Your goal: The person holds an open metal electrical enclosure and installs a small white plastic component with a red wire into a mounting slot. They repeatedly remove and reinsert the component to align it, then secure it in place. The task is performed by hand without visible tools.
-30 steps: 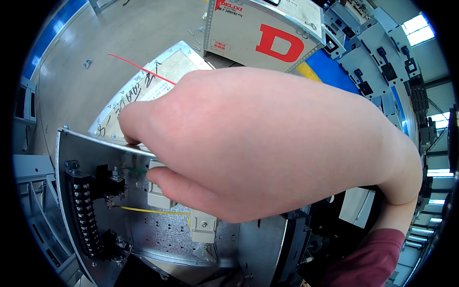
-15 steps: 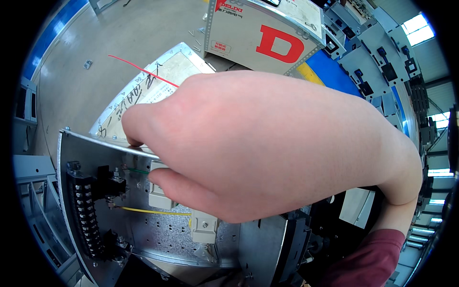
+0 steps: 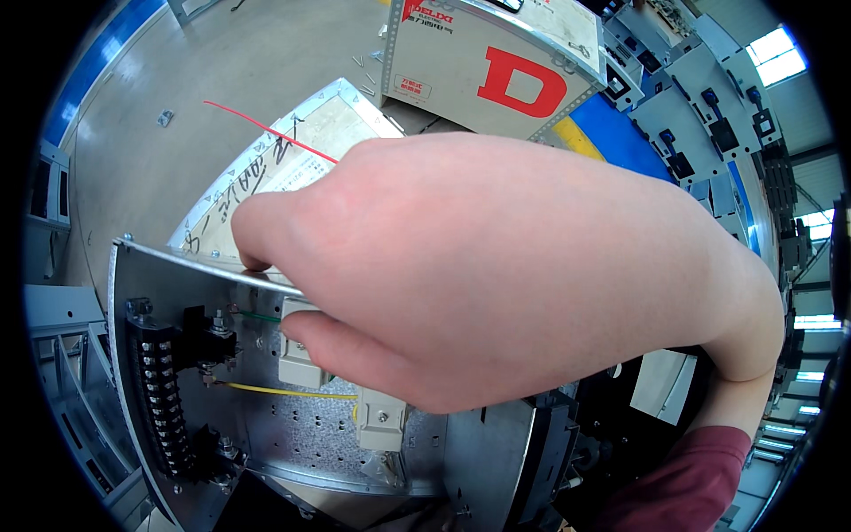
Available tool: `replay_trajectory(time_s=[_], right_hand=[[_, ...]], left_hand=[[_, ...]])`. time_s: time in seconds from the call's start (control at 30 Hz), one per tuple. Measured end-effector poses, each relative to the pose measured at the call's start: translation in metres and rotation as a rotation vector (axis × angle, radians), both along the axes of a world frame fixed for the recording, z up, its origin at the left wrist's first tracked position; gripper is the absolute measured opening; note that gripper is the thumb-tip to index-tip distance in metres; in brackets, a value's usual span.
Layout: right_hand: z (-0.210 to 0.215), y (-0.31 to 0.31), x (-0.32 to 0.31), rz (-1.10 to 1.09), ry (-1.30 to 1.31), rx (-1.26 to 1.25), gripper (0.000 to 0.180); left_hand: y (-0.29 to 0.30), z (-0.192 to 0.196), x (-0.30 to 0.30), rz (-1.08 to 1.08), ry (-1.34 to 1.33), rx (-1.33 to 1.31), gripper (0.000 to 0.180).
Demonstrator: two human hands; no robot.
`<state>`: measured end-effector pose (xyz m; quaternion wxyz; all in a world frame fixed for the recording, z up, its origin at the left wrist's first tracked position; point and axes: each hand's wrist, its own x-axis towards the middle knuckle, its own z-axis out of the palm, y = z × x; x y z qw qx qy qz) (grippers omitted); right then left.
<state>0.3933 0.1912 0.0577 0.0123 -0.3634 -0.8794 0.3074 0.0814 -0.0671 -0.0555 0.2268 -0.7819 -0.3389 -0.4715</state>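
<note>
My right hand (image 3: pixel 399 266) reaches in from the right, back upward, over the far edge of an open sheet-metal box (image 3: pixel 208 269). Its fingers curl down at that edge, and the thumb lies on the near side beside a white insulating block (image 3: pixel 303 365). What the fingers grip is hidden under the hand. A thin red wire (image 3: pixel 266 128) sticks out from behind the knuckles toward the far left. A second white block (image 3: pixel 382 420) sits nearer, with a yellow wire (image 3: pixel 275 389) running to it. A green wire (image 3: pixel 260 316) ends near the first block. My left hand is out of view.
A black terminal strip (image 3: pixel 160 399) lines the box's left wall. Behind the box lies a pale panel (image 3: pixel 208 213) with handwriting. A large grey carton (image 3: pixel 443 66) with a red letter stands farther back. More metal cabinets (image 3: pixel 700 115) stand at the far right.
The whole view has shifted very slightly. My right hand keeps the same pose over the box edge, and the red wire keeps its place beside it.
</note>
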Motion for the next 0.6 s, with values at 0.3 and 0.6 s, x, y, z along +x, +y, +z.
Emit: replay_trajectory(time_s=[0.3,0.6], right_hand=[[0.006,0.0,-0.003,-0.009,-0.029,-0.043,0.052],[0.046,0.03,0.017,-0.243,0.086,0.07,0.059]], left_hand=[[-0.008,-0.008,-0.001,0.101,-0.033,0.041,0.015],[-0.016,-0.013,0.006,0.148,-0.088,0.045,0.016]])
